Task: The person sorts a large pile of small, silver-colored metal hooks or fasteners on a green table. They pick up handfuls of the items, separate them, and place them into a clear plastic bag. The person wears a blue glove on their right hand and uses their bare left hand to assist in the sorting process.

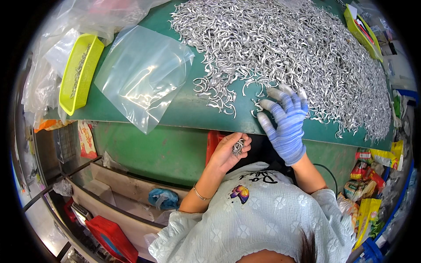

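Note:
A wide heap of small curved silver metal pieces covers much of the green tabletop. My left hand, bare, is curled around several of these curved metal pieces just off the table's near edge. My right hand wears a blue striped glove with greyish-white fingertips. Its fingers are spread over the near edge of the heap, touching or just above loose pieces; what lies under the fingertips is hidden. A smaller cluster of loose pieces lies to the left of that hand.
A clear plastic bag lies flat left of the heap. Beside it stands a yellow-green basket with some metal pieces inside. Another yellow basket stands far right. Below the table are a drawer and a red box.

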`<action>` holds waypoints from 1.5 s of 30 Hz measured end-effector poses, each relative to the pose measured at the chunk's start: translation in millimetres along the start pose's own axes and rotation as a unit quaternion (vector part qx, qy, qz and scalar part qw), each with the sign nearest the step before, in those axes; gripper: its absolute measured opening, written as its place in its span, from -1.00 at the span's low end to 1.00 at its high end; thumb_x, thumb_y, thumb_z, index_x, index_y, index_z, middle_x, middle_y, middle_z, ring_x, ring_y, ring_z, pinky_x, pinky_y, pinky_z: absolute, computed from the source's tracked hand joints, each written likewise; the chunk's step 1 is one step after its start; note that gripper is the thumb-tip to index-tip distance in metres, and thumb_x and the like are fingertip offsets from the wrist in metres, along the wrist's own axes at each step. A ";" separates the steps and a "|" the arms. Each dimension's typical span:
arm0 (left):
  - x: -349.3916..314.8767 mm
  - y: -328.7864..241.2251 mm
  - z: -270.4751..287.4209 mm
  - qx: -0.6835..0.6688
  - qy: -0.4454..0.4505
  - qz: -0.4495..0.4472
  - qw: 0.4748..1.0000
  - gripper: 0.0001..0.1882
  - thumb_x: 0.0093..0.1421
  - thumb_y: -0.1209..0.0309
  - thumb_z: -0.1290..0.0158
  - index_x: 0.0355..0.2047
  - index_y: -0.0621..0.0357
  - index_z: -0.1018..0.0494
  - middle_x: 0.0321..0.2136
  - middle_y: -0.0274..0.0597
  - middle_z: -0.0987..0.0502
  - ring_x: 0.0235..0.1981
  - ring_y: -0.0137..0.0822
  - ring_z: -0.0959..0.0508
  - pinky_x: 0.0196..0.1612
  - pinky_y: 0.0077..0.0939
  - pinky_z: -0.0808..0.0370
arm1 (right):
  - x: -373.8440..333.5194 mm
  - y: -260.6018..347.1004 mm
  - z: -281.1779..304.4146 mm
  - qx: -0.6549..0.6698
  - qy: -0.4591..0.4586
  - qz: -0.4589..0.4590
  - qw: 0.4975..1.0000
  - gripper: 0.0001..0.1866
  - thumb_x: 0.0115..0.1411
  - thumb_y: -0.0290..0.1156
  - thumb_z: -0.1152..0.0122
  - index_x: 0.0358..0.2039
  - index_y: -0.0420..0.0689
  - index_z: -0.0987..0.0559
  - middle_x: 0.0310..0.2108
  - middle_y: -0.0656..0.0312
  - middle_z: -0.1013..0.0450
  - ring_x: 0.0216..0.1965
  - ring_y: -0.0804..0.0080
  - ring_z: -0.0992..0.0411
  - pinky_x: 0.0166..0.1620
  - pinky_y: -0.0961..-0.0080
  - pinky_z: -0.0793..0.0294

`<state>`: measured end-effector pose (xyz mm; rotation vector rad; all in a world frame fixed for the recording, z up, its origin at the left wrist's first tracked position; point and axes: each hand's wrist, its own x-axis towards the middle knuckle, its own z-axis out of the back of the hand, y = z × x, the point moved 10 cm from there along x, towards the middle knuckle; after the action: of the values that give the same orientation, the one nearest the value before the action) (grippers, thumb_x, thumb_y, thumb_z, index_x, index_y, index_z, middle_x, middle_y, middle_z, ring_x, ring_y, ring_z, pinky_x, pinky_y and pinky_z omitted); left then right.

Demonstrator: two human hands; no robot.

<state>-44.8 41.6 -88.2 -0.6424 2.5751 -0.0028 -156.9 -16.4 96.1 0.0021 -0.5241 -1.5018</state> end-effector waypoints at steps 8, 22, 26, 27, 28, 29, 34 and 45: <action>0.8 -2.2 -1.7 0.056 -0.021 -0.004 0.998 -0.75 0.28 0.40 -0.04 -0.14 0.33 -0.50 -0.33 -0.22 -0.49 -0.35 -0.39 -0.49 -0.43 -0.59 -0.44 | 1.0 -8.8 -11.9 -0.017 -0.002 0.003 1.000 -0.74 0.02 -0.24 -0.32 -0.29 -0.04 -0.58 -0.03 0.22 -0.42 0.14 0.09 -0.26 0.28 -0.05 0.08; -0.3 -0.3 -1.1 0.047 -0.041 -0.001 0.998 -0.76 0.28 0.42 -0.04 -0.13 0.36 -0.48 -0.33 -0.19 -0.46 -0.39 -0.41 -0.43 -0.49 -0.64 -0.36 | 10.4 -8.1 -11.3 -0.036 -0.003 0.011 0.999 -0.84 0.01 -0.27 -0.31 -0.39 -0.02 -0.60 -0.10 0.24 -0.44 0.06 0.15 -0.30 0.25 -0.07 0.04; -2.0 -2.2 -3.9 0.044 -0.043 -0.002 0.998 -0.76 0.27 0.43 -0.03 -0.13 0.37 -0.48 -0.34 -0.19 -0.46 -0.39 -0.40 -0.43 -0.50 -0.64 -0.35 | 17.3 -10.2 -12.1 0.013 0.022 0.005 1.000 -0.85 0.00 -0.29 -0.30 -0.40 -0.03 -0.60 -0.12 0.24 -0.46 0.05 0.17 -0.32 0.25 -0.03 0.02; -2.5 -2.3 -2.4 0.044 -0.045 -0.003 0.998 -0.76 0.27 0.43 -0.03 -0.13 0.37 -0.48 -0.34 -0.19 -0.46 -0.39 -0.40 -0.43 -0.51 -0.63 -0.35 | 17.9 -11.4 -7.8 0.018 0.016 0.004 1.000 -0.85 0.01 -0.30 -0.30 -0.40 -0.03 -0.60 -0.12 0.24 -0.46 0.05 0.17 -0.32 0.25 -0.03 0.01; -2.7 -2.4 -1.0 0.044 -0.048 -0.004 0.998 -0.76 0.27 0.44 -0.03 -0.13 0.38 -0.48 -0.34 -0.19 -0.46 -0.39 -0.40 -0.43 -0.51 -0.63 -0.34 | 17.9 -12.8 -4.6 0.023 0.010 0.004 1.000 -0.86 0.01 -0.31 -0.30 -0.39 -0.03 -0.60 -0.13 0.24 -0.47 0.04 0.17 -0.33 0.24 -0.02 0.01; -2.4 -2.6 -1.7 0.042 -0.041 -0.006 0.998 -0.76 0.27 0.44 -0.03 -0.13 0.38 -0.48 -0.34 -0.19 -0.46 -0.40 -0.40 -0.43 -0.51 -0.63 -0.34 | 18.1 -16.1 -2.6 0.039 0.001 -0.007 0.999 -0.86 0.02 -0.32 -0.29 -0.39 -0.03 -0.60 -0.13 0.24 -0.47 0.04 0.16 -0.33 0.24 -0.01 0.00; -1.3 -2.2 -3.8 0.041 -0.002 -0.006 0.999 -0.74 0.28 0.40 -0.03 -0.12 0.34 -0.51 -0.33 -0.23 -0.50 -0.37 -0.41 -0.48 -0.43 -0.60 -0.42 | 16.5 -21.7 6.3 -0.015 -0.044 -0.010 0.999 -0.84 0.05 -0.37 -0.25 -0.30 -0.03 -0.59 -0.10 0.23 -0.46 0.05 0.15 -0.32 0.24 -0.01 -0.01; -0.8 -1.8 -3.9 0.040 -0.016 -0.006 0.999 -0.75 0.28 0.42 -0.02 -0.13 0.35 -0.49 -0.34 -0.22 -0.46 -0.38 -0.41 -0.44 -0.47 -0.62 -0.38 | 15.2 -5.0 -12.5 -0.057 0.008 0.014 0.998 -0.76 0.00 -0.28 -0.33 -0.29 -0.02 -0.59 -0.06 0.24 -0.45 0.10 0.18 -0.31 0.25 0.08 -0.02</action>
<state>-45.2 39.9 -84.2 -0.6242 2.5255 -0.0974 -157.8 -35.1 88.4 -0.0812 -0.4230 -1.5003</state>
